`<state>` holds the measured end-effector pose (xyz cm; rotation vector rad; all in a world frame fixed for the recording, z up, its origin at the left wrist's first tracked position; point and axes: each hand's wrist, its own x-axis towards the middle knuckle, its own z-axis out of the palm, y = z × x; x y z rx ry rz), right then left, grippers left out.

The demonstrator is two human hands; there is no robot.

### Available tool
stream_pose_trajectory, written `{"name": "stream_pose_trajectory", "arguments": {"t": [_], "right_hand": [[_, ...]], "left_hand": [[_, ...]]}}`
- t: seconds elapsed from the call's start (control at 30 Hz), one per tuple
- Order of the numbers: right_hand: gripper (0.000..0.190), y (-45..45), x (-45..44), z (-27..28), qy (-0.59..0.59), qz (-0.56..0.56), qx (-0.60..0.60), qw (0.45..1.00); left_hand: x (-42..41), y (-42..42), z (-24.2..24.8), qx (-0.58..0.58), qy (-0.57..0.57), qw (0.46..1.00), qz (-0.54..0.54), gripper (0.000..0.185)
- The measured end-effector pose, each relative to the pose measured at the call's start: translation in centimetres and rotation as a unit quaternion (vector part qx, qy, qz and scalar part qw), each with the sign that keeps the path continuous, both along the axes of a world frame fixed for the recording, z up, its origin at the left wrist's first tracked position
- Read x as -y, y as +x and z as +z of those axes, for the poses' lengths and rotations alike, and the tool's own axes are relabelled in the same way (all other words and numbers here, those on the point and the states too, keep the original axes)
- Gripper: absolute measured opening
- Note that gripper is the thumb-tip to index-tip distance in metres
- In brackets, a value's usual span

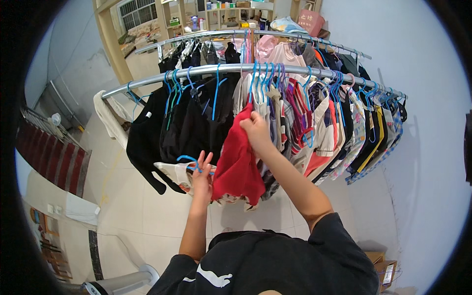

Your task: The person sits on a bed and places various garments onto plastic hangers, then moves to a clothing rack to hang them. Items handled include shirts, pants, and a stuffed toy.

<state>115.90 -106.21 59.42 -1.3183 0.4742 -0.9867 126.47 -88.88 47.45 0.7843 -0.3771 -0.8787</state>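
Note:
A red garment [238,169] hangs in front of me below a blue hanger on the near metal clothes rail [236,69]. My right hand [256,131] pinches its upper edge between thumb and fingers. My left hand [202,179] is at the garment's lower left, with a patterned white garment [179,173] on a blue hanger [188,158] held there; some of its fingers are raised. Black garments [195,125] hang behind, to the left. Striped and patterned clothes [324,129] fill the rail's right part.
A second metal rail [206,33] with more clothes stands behind. Shelves [239,11] with small items are at the back, and a pale blue wall [424,110] on the right. Cardboard boxes [385,273] lie lower right; a grey cylindrical object [121,282] is lower left, steps [55,158] far left.

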Motion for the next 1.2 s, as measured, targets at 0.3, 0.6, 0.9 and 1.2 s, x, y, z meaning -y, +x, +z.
{"name": "stream_pose_trajectory", "arguments": {"t": [0.3,0.6,0.9,1.2], "right_hand": [[0.015,-4.7,-1.2,4.9,-0.033,0.037,-0.019,0.999],[0.025,-1.5,6.0,-5.5,-0.195,-0.126,-0.129,0.964],[0.024,1.4,7.0,-9.0,-0.306,-0.201,-0.225,0.903],[0.052,-2.6,4.1,-9.6,-0.319,-0.210,-0.218,0.898]], "left_hand": [[-6.8,3.2,0.0,0.113,0.059,0.981,0.143,0.054],[-11.6,4.2,1.0,0.129,0.127,0.968,0.173,0.047],[-9.9,-0.9,5.2,0.137,0.069,0.980,0.125,0.053],[-6.5,-6.6,6.9,0.086,0.017,0.996,0.002,0.057]]}}
